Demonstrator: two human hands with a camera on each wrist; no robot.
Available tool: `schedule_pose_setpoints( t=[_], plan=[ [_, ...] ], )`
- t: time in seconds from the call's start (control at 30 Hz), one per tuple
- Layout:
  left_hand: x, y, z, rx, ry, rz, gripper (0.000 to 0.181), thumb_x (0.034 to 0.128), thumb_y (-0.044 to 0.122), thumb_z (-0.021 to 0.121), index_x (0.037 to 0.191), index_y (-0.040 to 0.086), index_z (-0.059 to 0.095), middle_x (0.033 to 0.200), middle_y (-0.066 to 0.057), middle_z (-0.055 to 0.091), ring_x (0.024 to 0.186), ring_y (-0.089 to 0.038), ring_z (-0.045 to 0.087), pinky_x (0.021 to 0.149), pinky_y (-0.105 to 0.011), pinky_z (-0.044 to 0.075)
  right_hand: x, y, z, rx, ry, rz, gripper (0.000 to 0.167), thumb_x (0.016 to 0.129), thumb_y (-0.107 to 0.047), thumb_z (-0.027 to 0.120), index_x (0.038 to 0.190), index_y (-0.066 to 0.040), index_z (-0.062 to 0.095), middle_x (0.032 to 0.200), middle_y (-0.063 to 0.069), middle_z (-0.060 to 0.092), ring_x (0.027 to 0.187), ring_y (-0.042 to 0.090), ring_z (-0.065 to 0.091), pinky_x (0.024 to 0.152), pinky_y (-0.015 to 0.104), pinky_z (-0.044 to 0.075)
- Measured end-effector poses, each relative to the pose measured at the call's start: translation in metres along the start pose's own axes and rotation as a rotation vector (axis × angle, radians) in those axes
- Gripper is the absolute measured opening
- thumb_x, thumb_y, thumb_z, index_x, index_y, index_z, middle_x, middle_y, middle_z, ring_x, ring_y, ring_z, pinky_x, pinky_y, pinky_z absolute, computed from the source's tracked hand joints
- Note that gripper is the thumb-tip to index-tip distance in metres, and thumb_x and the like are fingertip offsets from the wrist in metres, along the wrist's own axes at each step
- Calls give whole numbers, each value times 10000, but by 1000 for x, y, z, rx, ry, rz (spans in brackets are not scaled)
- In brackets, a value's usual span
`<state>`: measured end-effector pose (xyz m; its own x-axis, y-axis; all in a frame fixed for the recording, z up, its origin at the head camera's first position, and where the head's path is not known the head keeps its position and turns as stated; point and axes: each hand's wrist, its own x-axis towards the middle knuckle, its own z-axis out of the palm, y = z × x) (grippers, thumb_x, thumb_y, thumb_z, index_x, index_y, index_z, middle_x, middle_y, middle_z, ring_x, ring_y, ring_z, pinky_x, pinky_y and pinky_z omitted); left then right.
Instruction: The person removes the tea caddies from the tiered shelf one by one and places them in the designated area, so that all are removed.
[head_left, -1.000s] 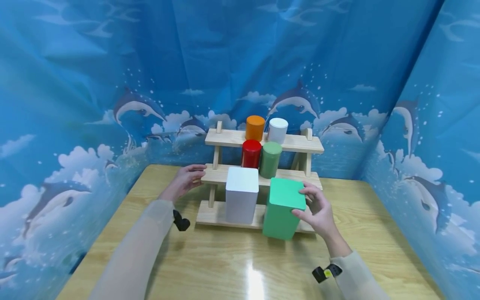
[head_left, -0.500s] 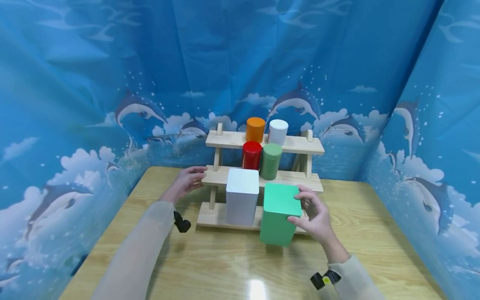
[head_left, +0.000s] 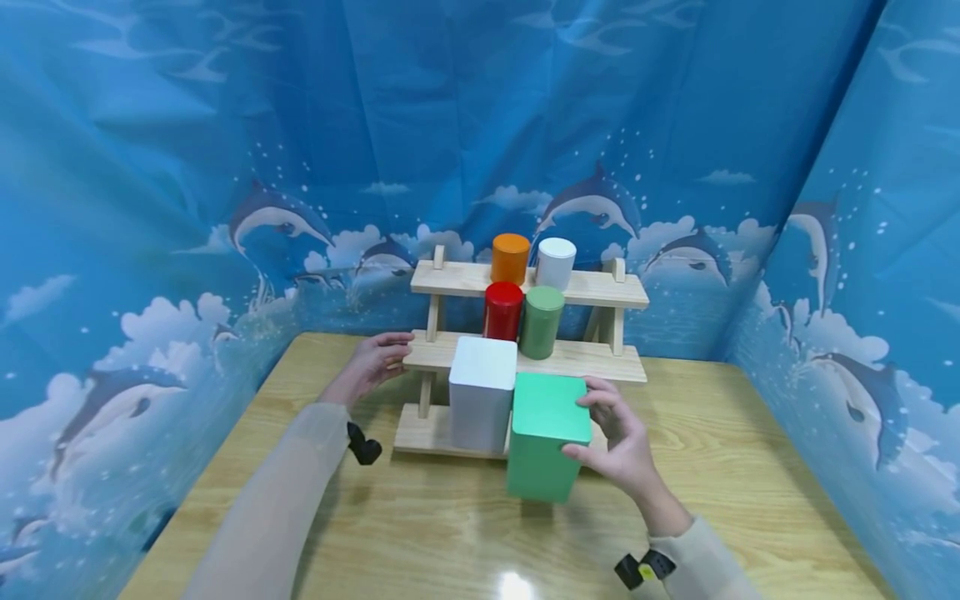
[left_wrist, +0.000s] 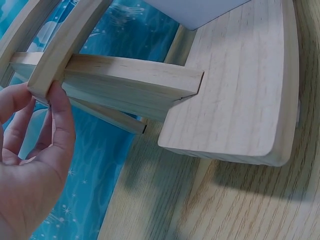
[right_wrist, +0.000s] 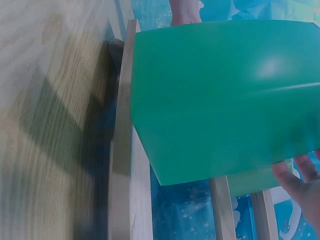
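A tall green box [head_left: 550, 433] is in my right hand [head_left: 621, 437], which grips it near its top right side. Its lower end overlaps the front edge of the bottom shelf, with a shadow on the table below. Just left of it stands a white box [head_left: 482, 400] on that shelf; the two look close together. In the head view my left hand [head_left: 370, 365] is at the left end of the stepped wooden rack [head_left: 585, 358]. The left wrist view shows its thumb and fingers pinching the end of the middle shelf [left_wrist: 50, 72].
On the middle shelf stand a red canister [head_left: 502, 311] and a sage-green canister [head_left: 542, 323]. The top shelf bears an orange canister [head_left: 510, 259] and a white one. A dolphin-print blue curtain [head_left: 465, 125] encloses the wooden table [head_left: 427, 533].
My right hand has carried the green box leftward and slightly toward me, nearer the white box. My left hand has stayed on the rack.
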<state>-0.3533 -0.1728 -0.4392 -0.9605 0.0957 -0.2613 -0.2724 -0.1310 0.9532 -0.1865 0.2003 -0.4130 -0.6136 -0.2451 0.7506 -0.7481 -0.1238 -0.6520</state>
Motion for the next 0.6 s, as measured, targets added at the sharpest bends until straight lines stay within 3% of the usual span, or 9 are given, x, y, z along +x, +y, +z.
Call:
schedule_pose_setpoints(
  t=[0.37,0.6],
  plan=[
    [-1,0,0,-15,9,-6,388,888,121,641,1264,84,550,1291,-91,498,962,-190,577,785,-329,503,3,-11,12,5,-18,-96,547,693,-24,807,1074,173,469,1249,366,345,1208,311,416,958,339,410],
    [1,-1,-1,-3,7,-9,404,887,137,646,1275,95,545,1301,-86,493,1095,-255,527,821,-347,495,1,-16,26,1,-24,-65,536,714,-71,807,1085,132,478,1264,333,353,1210,296,417,933,339,430]
  ],
)
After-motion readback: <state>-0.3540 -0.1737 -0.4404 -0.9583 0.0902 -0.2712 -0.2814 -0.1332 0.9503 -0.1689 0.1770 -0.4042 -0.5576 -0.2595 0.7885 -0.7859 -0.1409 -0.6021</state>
